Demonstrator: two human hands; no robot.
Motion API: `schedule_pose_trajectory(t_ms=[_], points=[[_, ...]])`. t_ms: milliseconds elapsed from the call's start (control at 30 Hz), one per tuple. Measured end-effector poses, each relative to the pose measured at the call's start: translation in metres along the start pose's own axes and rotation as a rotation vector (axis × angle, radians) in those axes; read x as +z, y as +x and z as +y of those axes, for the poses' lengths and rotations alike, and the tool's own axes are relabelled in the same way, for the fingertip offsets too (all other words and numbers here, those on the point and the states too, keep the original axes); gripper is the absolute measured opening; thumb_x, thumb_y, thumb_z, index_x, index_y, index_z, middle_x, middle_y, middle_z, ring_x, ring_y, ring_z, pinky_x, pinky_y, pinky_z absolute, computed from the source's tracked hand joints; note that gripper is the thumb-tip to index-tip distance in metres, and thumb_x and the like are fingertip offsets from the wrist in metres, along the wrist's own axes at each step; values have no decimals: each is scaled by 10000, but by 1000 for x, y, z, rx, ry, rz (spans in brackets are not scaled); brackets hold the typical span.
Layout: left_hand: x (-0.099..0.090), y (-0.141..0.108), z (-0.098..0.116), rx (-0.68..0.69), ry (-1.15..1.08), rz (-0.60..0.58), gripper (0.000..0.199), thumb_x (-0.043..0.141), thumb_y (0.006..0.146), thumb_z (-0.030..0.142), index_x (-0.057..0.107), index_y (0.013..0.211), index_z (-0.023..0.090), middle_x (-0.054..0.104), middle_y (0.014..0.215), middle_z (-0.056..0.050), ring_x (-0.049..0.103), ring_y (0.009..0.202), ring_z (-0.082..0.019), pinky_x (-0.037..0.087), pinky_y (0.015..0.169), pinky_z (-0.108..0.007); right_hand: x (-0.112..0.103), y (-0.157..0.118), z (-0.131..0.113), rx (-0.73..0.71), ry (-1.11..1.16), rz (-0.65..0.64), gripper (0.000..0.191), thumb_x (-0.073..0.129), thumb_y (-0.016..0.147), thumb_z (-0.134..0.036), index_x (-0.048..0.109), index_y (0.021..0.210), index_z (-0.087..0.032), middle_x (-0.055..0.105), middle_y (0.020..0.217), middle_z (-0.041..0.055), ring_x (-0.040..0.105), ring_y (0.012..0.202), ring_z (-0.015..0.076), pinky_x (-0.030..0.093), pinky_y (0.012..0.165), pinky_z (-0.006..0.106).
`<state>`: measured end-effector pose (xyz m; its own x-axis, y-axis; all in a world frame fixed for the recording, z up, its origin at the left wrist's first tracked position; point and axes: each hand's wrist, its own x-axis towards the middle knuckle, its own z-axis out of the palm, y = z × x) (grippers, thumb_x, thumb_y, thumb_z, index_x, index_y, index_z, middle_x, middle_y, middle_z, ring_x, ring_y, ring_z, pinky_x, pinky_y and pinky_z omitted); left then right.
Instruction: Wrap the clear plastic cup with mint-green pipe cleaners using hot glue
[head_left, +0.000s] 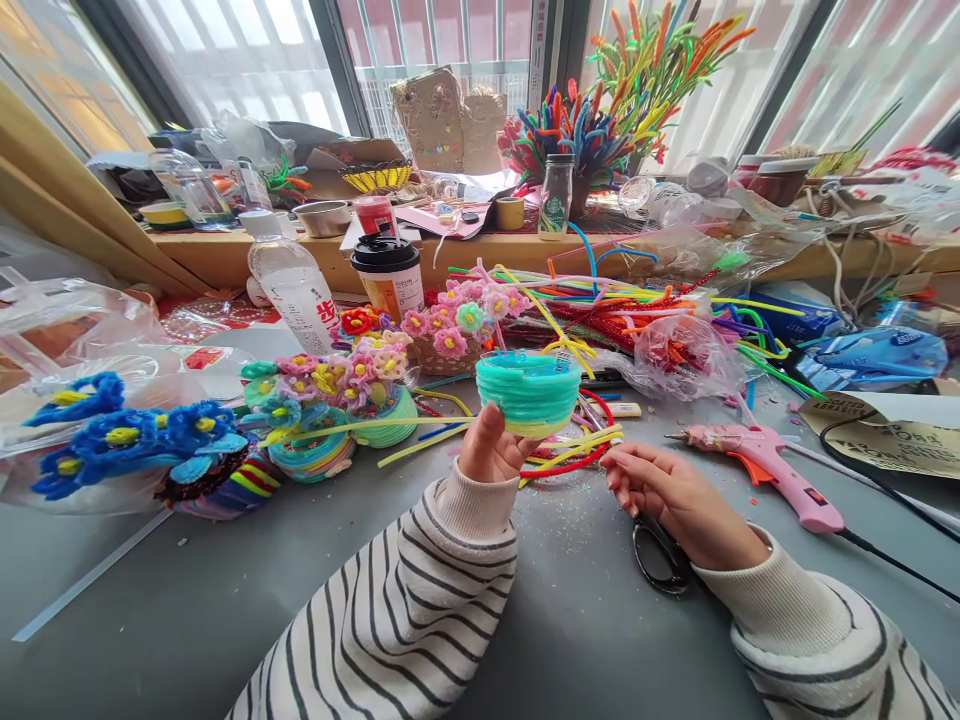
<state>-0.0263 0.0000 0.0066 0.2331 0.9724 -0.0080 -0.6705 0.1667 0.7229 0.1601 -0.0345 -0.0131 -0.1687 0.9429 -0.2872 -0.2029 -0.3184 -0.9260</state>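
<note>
My left hand [491,445] is closed around the lower left side of a small cup wrapped in turquoise pipe cleaners [528,392], raised above the table. Its clear rim shows on top, with a yellow band at the base. To the right, my right hand [671,495] has its fingers curled and pressed together; whether anything is between them I cannot make out. Under that palm is a black scissors handle [661,556], the blades hidden. Yellow pipe cleaners [574,450] and a red pipe cleaner [555,472] lie between and behind the hands.
A pink glue gun [776,465] lies at right, its cord running off. Pipe-cleaner flower pots [217,450] stand at left. Behind are a plastic bottle [292,280], a coffee cup [388,275] and a heap of pipe cleaners [622,310]. A glass bottle [556,195] stands on the windowsill.
</note>
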Motion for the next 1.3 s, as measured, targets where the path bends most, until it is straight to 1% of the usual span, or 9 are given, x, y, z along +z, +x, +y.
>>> schedule_pose_trajectory(t_ms=[133,233,433,567,900,1000,1067,1200,1300], points=[[-1,-1,-1,-21,8,-9,616,720,521,540,566,1024,220,674,973,-24,617,958,-207,490,827,-288,2,-1,-1,-14,3,2,246,678,667,-394,646,752,-165,583,630,-3,491,504,61,386,457,182],[-3,2,-8,-20,54,-57,651,723,515,539,554,1054,216,653,1028,-46,605,975,-243,478,840,-353,1,-1,-4,-39,3,7,262,679,661,-405,642,739,-158,582,623,2,491,495,65,389,456,192],[-8,8,-24,28,227,-256,616,789,479,406,560,998,165,665,926,-63,613,893,-232,461,831,-372,-5,-5,-16,-207,0,73,376,606,671,-544,600,789,-187,564,653,-5,490,529,81,402,486,212],[-11,9,-24,-11,300,-377,542,795,515,253,564,1005,220,657,949,-20,610,889,-190,484,787,-316,-9,-6,-18,-300,-135,90,435,524,702,-608,538,652,-176,466,508,-30,392,443,68,303,406,201],[-15,8,-27,-117,416,-394,630,794,525,250,529,1096,217,586,1148,-86,531,1083,-255,413,914,-388,-15,-2,-13,-293,-411,69,399,497,739,-514,395,536,-187,302,455,-69,247,421,58,193,405,218],[-13,9,-14,-36,349,-288,715,796,464,409,542,1110,232,538,1231,-94,473,1153,-280,402,920,-387,-18,-3,-14,-317,-517,104,377,475,740,-493,377,536,-191,296,496,-60,250,462,69,208,433,226],[-12,10,-2,9,267,-124,565,707,546,526,605,1015,228,612,1112,-67,543,1060,-232,437,869,-350,-18,-5,-16,-329,-599,112,363,476,732,-466,364,522,-191,302,519,-50,265,494,78,221,458,233],[-15,12,16,179,275,215,325,723,571,441,642,772,198,665,766,16,615,712,-101,473,667,-212,-14,-9,-17,-311,-751,62,344,450,738,-420,341,504,-193,302,513,-44,271,501,85,215,467,241],[-15,11,16,296,436,317,267,727,568,399,611,629,166,611,575,43,543,527,-54,430,546,-168,-10,-9,-14,-265,-858,-35,342,468,729,-373,352,467,-186,312,465,-43,273,468,83,199,455,246]])
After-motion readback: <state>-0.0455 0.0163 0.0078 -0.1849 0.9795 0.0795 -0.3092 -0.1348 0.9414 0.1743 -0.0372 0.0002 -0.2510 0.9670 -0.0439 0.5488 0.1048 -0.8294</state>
